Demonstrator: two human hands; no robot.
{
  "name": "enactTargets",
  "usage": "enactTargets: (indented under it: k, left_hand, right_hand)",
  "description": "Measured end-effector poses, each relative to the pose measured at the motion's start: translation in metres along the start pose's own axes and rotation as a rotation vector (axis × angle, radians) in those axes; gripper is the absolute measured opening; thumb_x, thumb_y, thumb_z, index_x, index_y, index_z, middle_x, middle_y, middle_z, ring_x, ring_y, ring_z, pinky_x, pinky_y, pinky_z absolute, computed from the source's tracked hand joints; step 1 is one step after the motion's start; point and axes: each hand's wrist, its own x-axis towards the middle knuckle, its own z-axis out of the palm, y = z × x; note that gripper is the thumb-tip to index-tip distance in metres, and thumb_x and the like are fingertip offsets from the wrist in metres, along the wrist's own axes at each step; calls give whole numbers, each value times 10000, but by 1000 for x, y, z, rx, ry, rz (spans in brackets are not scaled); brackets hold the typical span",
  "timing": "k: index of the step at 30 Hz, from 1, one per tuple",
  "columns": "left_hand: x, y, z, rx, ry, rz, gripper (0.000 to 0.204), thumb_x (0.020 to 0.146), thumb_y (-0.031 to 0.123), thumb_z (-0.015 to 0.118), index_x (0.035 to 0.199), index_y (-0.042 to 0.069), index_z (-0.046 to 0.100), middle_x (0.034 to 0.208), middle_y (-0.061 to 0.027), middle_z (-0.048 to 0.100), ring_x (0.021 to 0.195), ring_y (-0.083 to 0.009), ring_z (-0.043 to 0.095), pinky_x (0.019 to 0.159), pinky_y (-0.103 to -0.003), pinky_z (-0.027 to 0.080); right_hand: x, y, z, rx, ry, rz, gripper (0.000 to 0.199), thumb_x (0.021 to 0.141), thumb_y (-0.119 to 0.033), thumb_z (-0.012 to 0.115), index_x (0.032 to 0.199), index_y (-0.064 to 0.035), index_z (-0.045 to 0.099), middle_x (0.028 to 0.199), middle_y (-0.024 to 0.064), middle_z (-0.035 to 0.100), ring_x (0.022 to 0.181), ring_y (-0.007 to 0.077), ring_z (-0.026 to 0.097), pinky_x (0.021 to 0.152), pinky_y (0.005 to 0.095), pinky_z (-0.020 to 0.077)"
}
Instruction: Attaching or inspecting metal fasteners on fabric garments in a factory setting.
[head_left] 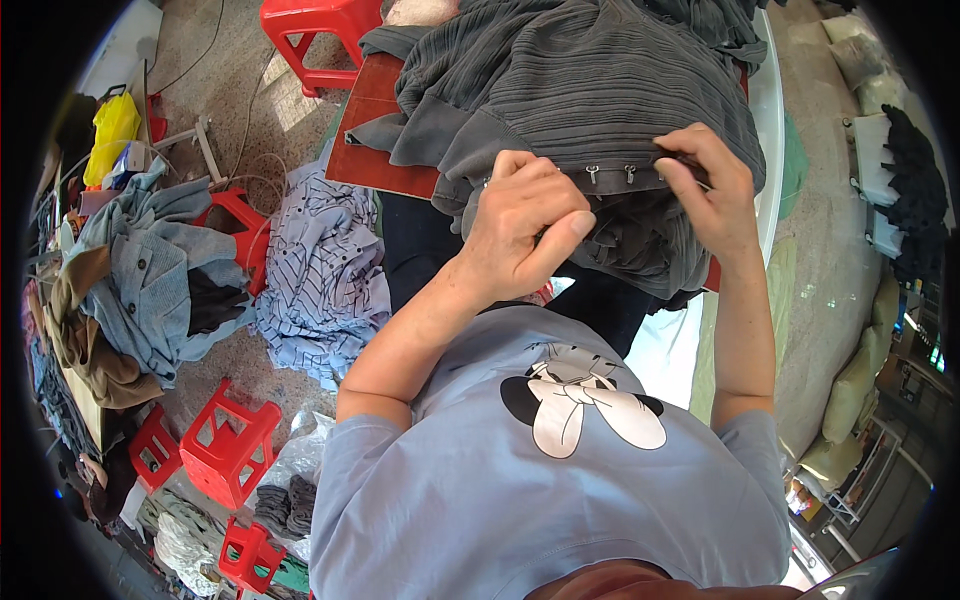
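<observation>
Grey ribbed garment (pixel 610 110): edge pinched between thumb and forefinger of the right hand (pixel 718 188).
Left hand (pixel 530 212): fingers curled at that edge; cannot tell whether gripping.
Metal fasteners (pixel 630 173): between both hands.
Red-brown board (pixel 375 172): under the garment.
Striped cloth (pixel 322 255): heaped at left.

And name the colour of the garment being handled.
The ribbed garment is dark grey, shown best in the head view.

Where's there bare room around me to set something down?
Floor left of the pale sacks, and small strips of the red board left of the gray garment. Crowded: the board's middle, under the garment; the left side, with red stools and clothes.
</observation>
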Motion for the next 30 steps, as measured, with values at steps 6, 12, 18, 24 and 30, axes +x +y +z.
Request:
enactTargets:
  k: [6,12,18,24,30]
  left_hand:
    - [28,-12,33,443,197,-41,215,720,85,777,910,81,678,918,-21,612,872,-225,565,798,-367,388]
    - [29,-20,53,609,194,-2,160,748,63,743,883,85,659,932,-26,603,904,-236,563,825,-375,383]
    - [27,-19,43,439,181,-90,171,795,53,714,940,72,626,922,-27,613,892,-240,566,832,-374,376]
    - [26,-23,51,536,187,-40,166,775,44,685,930,82,642,895,-23,587,873,-234,552,826,-378,376]
    - [34,-18,55,653,134,-13,191,751,90,623,937,49,623,989,-86,576,932,-266,555,841,-398,387]
  right_hand:
    - [-18,10,-4,26,33,140,142,897,-61,691,1011,10,645,912,56,646,820,127,645,740,252,526]
    - [-20,16,6,-182,61,20,170,873,-115,729,980,-9,652,870,65,648,682,172,659,617,279,521]
    - [-18,9,3,-336,27,-87,183,847,-150,743,951,-27,657,850,59,650,659,212,646,574,308,501]
    - [-15,11,6,-362,29,-146,172,831,-148,743,922,-34,653,839,67,643,689,254,648,580,346,506]
    - [-16,10,5,-282,78,-114,177,793,-97,764,912,-36,647,824,119,633,693,287,657,602,369,525]
